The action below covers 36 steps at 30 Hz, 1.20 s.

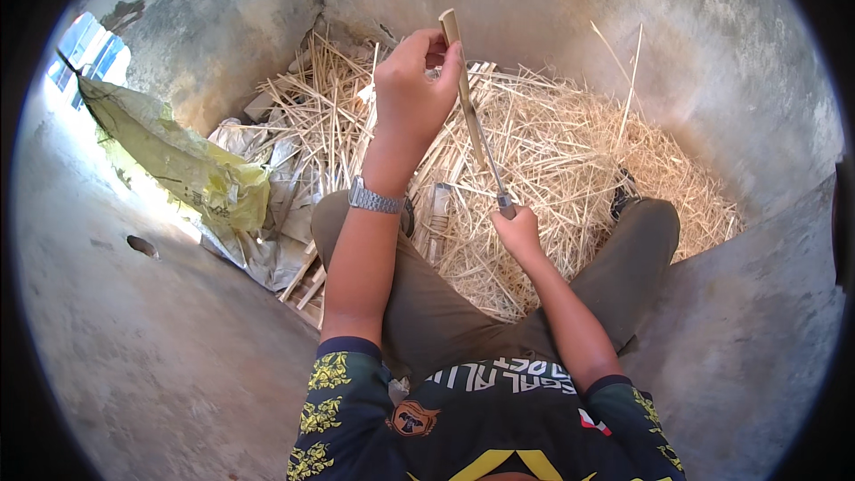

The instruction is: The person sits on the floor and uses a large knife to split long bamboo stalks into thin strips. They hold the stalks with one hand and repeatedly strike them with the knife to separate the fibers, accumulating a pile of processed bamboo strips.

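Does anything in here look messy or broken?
Yes: the yellow sheet at the left looks crumpled and ragged, and the wall near it has a dark hole. Pale shavings lie tangled in a messy heap, pointing every way.

Knife (506,201) beside strip (451,30), shavings (561,142) below, sack (183,156) left

Stained walls (570,0), bright left side

The walls are grey with tan blotches and worn dark patches (123,16). At far left, a glaring opening (93,58) shows blue and white beyond. A yellow sheet (178,156) slants down beside it, edged with glare; a small oval hole (142,247) sits lower. Pale slivers (663,165) lie heaped, reaching the walls at back and right.
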### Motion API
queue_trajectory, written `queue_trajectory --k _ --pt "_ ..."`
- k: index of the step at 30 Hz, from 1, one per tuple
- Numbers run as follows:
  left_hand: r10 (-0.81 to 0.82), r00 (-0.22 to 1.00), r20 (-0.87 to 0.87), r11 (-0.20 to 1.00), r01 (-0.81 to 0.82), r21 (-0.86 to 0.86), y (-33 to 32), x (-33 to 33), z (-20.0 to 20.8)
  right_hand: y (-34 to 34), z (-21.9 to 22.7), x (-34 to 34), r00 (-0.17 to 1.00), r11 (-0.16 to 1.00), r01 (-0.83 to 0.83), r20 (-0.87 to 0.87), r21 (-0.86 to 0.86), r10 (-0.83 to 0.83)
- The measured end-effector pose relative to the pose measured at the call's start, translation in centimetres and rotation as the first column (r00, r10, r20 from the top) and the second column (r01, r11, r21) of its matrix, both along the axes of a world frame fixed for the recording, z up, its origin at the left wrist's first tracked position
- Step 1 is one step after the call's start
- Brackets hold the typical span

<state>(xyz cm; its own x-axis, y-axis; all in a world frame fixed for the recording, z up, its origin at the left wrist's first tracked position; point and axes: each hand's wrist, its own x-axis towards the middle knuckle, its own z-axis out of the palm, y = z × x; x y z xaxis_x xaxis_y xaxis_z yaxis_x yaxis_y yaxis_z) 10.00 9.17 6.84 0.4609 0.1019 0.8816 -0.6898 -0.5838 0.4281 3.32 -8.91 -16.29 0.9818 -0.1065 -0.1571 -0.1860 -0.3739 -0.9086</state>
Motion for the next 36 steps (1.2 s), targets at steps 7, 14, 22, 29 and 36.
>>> queue_trajectory --k 7,14,22,29,36 --pt "-0.018 1.000 0.003 1.000 0.018 0.014 0.7 0.6 -0.3 -0.1 0.9 0.2 0.941 0.823 -0.060 -0.244 0.565 0.236" --pt "-0.028 1.000 -0.009 1.000 0.028 -0.001 0.8 0.9 -0.1 -0.2 0.9 0.2 0.922 0.686 -0.041 -0.238 0.726 0.307" --pt "0.012 1.000 0.029 1.000 -0.013 0.024 1.0 1.5 -0.6 -0.2 4.8 -1.4 0.991 0.900 -0.097 0.129 0.425 0.045" --pt "-0.083 0.996 -0.028 0.992 0.080 -0.096 -0.2 1.3 -0.9 -0.1 2.1 -1.3 0.914 0.907 -0.030 0.379 0.421 -0.145" --pt "-0.057 0.998 -0.018 0.996 0.055 -0.074 0.6 0.8 -1.0 0.2 -2.2 0.4 0.995 0.997 0.046 -0.085 -0.062 -0.051"
